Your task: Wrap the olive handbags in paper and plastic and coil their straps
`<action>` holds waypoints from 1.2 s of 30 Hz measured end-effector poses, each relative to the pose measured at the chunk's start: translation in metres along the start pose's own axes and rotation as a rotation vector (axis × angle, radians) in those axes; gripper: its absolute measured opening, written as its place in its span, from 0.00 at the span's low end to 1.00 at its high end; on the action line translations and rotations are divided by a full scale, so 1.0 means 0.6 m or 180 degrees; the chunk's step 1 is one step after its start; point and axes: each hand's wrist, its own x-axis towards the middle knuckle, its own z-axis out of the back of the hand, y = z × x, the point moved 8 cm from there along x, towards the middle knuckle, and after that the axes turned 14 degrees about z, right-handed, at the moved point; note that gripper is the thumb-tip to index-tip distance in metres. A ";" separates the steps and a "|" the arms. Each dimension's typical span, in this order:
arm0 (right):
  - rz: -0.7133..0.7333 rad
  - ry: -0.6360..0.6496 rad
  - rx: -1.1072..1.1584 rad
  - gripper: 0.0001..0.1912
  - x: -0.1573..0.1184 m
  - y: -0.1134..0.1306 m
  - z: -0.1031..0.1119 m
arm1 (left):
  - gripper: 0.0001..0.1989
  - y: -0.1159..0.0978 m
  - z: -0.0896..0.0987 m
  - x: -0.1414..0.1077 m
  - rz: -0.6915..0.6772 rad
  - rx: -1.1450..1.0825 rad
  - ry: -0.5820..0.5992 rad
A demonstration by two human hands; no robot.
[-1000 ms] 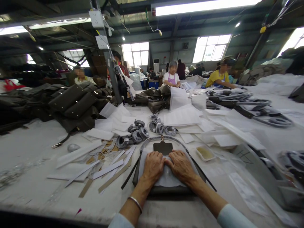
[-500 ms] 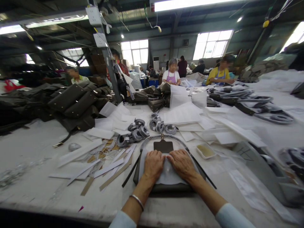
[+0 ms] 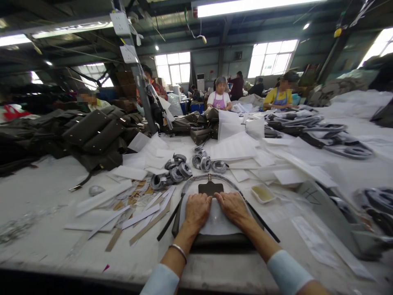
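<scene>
A dark handbag (image 3: 221, 245) lies flat on the table in front of me, with a thin white sheet (image 3: 216, 223) over its face. Both my left hand (image 3: 197, 209) and my right hand (image 3: 232, 209) are closed on the sheet's upper edge, fingers curled over and thumbs almost meeting. What the fingertips touch beneath is hidden. Above the hands shows a dark flap tab (image 3: 211, 188) with a small metal clasp (image 3: 209, 177). A wrapped handle (image 3: 196, 178) arches behind it, and a dark strap (image 3: 167, 223) sticks out on either side.
Wrapped strap coils (image 3: 178, 172) lie beyond the bag. Paper and card strips (image 3: 141, 216) are scattered left, a small tray (image 3: 263, 193) and grey box (image 3: 325, 213) right. Dark bags (image 3: 92, 127) are piled behind, near a metal post (image 3: 143, 94). Co-workers (image 3: 219, 98) sit across the table.
The lower edge of the white sheet has shifted slightly up the bag. My right forearm has moved a little inward. Both hands stay on the sheet's upper edge.
</scene>
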 end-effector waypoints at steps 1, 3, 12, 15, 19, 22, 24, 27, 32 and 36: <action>-0.0025 0.0017 -0.0003 0.27 0.001 -0.001 -0.002 | 0.18 0.002 0.002 -0.001 0.0029 0.0011 -0.0024; -0.0099 0.0047 -0.0024 0.27 0.002 -0.004 -0.005 | 0.19 0.005 0.003 -0.001 0.0085 0.0027 -0.0054; -0.0737 -0.0375 0.0136 0.32 0.000 -0.044 -0.019 | 0.18 0.007 -0.006 0.006 0.0093 -0.0052 -0.0004; -0.0880 -0.0386 0.0837 0.37 -0.002 -0.064 -0.025 | 0.19 0.008 -0.003 0.005 0.0125 -0.0126 -0.0054; -0.0505 -0.0548 0.1960 0.29 0.001 -0.068 -0.018 | 0.17 0.010 0.003 0.003 0.0178 -0.0342 -0.0153; -0.0259 -0.0559 0.2208 0.31 0.004 -0.066 -0.011 | 0.14 0.014 0.006 0.001 0.0196 -0.0619 -0.0246; -0.0230 -0.0557 0.2204 0.36 0.005 -0.066 -0.009 | 0.11 0.023 0.009 0.001 0.0231 -0.0878 -0.0346; -0.0195 -0.0548 0.2179 0.38 0.008 -0.063 -0.007 | 0.09 0.050 0.015 0.001 0.0420 -0.1365 -0.0584; -0.0206 -0.0453 0.2001 0.26 0.007 -0.049 -0.005 | 0.22 0.069 0.037 -0.012 0.0112 -0.2240 -0.0744; -0.0283 -0.0342 0.1852 0.20 -0.001 -0.036 0.000 | 0.21 0.033 0.058 -0.036 -0.0715 -0.2708 -0.0322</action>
